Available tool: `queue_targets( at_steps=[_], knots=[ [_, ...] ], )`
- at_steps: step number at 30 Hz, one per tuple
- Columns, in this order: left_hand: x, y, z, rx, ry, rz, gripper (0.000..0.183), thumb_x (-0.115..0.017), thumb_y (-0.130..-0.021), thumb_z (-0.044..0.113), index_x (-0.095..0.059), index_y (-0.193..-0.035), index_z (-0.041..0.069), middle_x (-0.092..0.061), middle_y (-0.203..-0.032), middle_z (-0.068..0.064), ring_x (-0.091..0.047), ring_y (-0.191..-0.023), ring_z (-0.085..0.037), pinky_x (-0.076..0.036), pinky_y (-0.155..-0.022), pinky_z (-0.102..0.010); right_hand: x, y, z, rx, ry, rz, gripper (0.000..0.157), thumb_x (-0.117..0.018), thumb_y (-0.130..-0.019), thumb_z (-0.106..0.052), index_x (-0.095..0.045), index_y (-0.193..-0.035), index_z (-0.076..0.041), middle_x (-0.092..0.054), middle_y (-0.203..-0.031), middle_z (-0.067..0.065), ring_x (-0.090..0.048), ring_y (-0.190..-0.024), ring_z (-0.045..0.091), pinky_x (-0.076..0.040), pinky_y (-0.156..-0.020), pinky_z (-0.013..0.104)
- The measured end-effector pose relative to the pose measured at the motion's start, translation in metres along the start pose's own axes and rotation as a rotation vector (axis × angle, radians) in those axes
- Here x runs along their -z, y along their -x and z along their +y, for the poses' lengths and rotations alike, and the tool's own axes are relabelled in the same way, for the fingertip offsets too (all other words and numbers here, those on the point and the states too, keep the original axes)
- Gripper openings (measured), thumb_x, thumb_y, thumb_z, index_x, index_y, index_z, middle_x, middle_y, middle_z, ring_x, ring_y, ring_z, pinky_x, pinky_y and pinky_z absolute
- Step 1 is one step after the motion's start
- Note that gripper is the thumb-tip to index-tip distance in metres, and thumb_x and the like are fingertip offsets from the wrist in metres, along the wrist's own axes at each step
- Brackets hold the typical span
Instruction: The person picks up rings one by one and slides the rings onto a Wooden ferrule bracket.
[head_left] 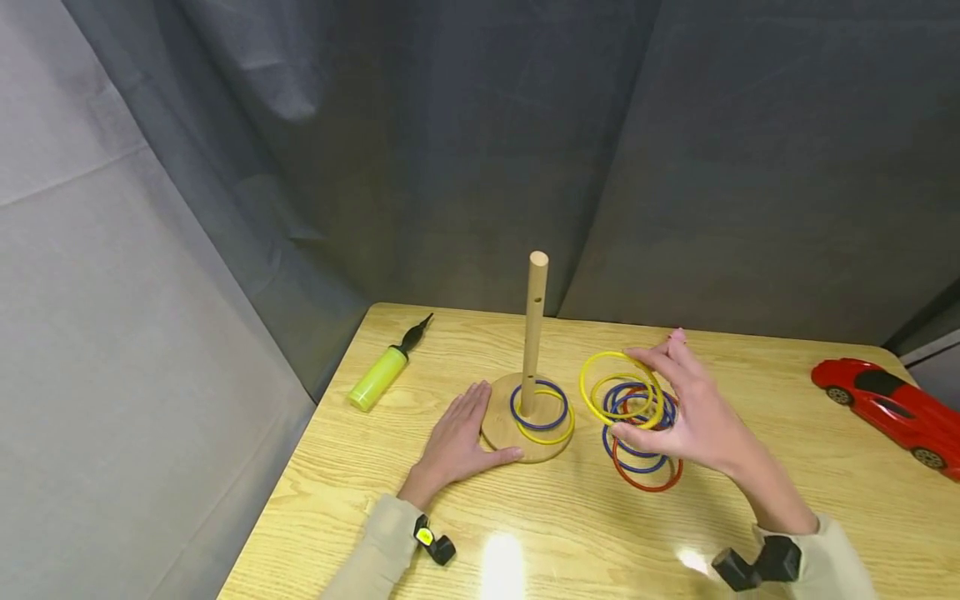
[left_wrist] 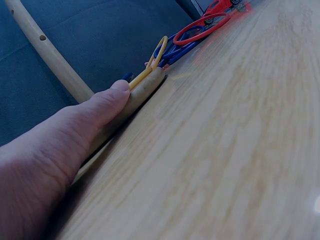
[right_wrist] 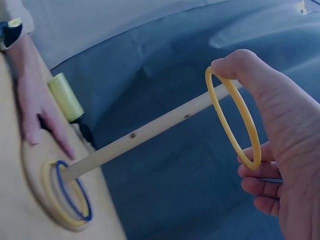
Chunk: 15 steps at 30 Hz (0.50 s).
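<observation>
A wooden peg [head_left: 533, 333] stands upright on a round wooden base [head_left: 498, 429]. Around the peg's foot lie a blue ring [head_left: 545, 428] and a yellow ring [head_left: 547, 442]. My left hand [head_left: 459, 442] rests against the base's left side, fingers straight, thumb along the front rim. To the right of the peg, my right hand [head_left: 701, 417] pinches another yellow ring [right_wrist: 244, 112] between thumb and fingers. In the right wrist view this ring is tilted on edge and overlaps the peg's upper end. Below that hand lies a pile of red, blue and yellow rings [head_left: 648, 489].
A yellow-green hand pump [head_left: 378, 379] with a black nozzle lies at the table's back left. A red toy car [head_left: 892, 408] sits at the right side of the wooden table [head_left: 360, 475]. Dark grey cloth [head_left: 450, 167] hangs behind the table.
</observation>
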<state>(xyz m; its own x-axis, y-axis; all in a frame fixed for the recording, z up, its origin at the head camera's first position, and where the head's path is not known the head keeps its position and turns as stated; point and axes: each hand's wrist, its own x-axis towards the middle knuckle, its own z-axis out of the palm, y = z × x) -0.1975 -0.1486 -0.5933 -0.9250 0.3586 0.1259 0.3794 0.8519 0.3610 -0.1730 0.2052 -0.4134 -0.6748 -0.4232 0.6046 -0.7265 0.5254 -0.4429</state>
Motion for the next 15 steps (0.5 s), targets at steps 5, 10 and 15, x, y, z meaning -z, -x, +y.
queue_targets(
  at_steps=[5, 10, 15],
  knots=[
    [-0.001, 0.0, 0.0, 0.001, 0.0, -0.001, 0.129, -0.047, -0.079, 0.096, -0.01, -0.169, 0.011, -0.013, -0.176, -0.005, -0.008, -0.162, -0.018, -0.014, -0.132, -0.039, 0.012, -0.022, -0.01, 0.009, 0.028, 0.02, 0.09, -0.098, -0.054, -0.026, -0.066, -0.134, -0.001, -0.053, -0.104, -0.001, -0.045, -0.097, 0.013, -0.036, -0.081, 0.031],
    [-0.001, 0.0, 0.0, 0.004, -0.005, -0.002, 0.129, -0.046, -0.079, 0.096, -0.01, -0.169, 0.011, -0.013, -0.176, -0.004, -0.008, -0.162, -0.018, -0.013, -0.132, -0.038, 0.021, -0.045, -0.019, 0.054, 0.036, 0.057, 0.09, -0.096, -0.058, -0.035, -0.066, -0.136, -0.005, -0.054, -0.102, 0.001, -0.042, -0.091, 0.014, -0.03, -0.076, 0.033],
    [0.0, 0.0, -0.001, 0.003, 0.0, -0.002, 0.129, -0.047, -0.08, 0.096, -0.009, -0.169, 0.012, -0.012, -0.176, -0.003, -0.007, -0.162, -0.017, -0.013, -0.132, -0.039, 0.026, -0.068, -0.027, 0.125, 0.049, 0.084, 0.089, -0.087, -0.067, -0.058, -0.066, -0.135, -0.004, -0.055, -0.103, 0.007, -0.041, -0.09, 0.018, -0.029, -0.076, 0.038]
  ],
)
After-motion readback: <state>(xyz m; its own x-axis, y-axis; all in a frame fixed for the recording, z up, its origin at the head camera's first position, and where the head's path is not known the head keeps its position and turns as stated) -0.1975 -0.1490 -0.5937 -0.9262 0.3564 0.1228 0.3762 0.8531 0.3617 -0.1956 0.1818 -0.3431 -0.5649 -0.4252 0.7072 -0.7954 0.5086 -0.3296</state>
